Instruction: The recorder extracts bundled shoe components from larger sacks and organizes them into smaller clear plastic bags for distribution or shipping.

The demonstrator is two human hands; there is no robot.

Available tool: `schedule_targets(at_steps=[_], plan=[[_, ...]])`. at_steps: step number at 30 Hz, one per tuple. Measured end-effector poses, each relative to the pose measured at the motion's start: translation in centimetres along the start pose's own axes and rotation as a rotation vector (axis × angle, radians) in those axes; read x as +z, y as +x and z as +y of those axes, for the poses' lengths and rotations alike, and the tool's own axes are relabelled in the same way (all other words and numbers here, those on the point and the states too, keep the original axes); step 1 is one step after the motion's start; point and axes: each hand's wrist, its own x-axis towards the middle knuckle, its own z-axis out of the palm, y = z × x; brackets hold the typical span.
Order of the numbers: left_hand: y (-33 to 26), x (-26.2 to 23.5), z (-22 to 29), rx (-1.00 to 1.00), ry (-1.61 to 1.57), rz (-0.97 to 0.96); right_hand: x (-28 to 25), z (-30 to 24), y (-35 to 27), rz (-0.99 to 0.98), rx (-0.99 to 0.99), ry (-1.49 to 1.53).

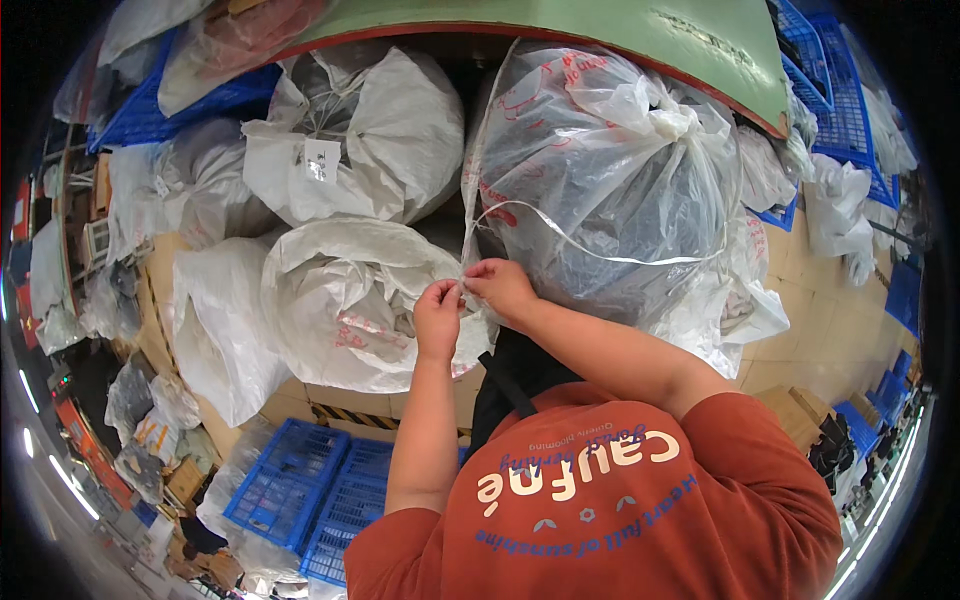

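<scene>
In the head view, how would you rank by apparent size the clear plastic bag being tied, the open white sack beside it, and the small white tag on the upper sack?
1. Clear plastic bag, largest, though only slightly.
2. Open white sack; nearly the same size, and fisheye bending makes this order unsure.
3. White tag, plainly smallest.

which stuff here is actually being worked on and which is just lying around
In hand:
- left hand and right hand pinching a thin plastic strap
- clear plastic bag the strap loops around

Lying about:
- white sacks
- blue crates
- green tabletop
</scene>
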Motion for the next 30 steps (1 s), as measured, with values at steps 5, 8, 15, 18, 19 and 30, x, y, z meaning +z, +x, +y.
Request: schedule_targets(at_steps=[5, 8, 15, 18, 19, 30], plan=[[1.0, -0.4, -1.0, -0.127, -0.324, -0.095, 0.0, 0.8, 0.4, -0.008, 0.027, 0.08], [1.1, -0.3, -1.0, -0.158, -0.403, -0.123, -0.1, 1.2, 0.6, -0.015, -0.011, 0.153], [1.7, 0.1, -0.7, 0.021, -0.046, -0.125, 0.0, -0.1, 0.2, 0.091, -0.223, -0.246], [1.2, -0.1, 0.2, 0.151, 0.096, -0.121, 0.2, 0.9, 0.8, 0.198, -0.354, -0.453], [1.2, -0.5, 0.1, 0.206, 0.136, -0.111, 0.8, 0.9, 0.9, 0.158, -0.334, -0.446], [3.4, -1.2, -1.7, 0.446, 0.513, -0.166, 2.7, -2.0, -2.5, 0.327, -0.73, -0.772]])
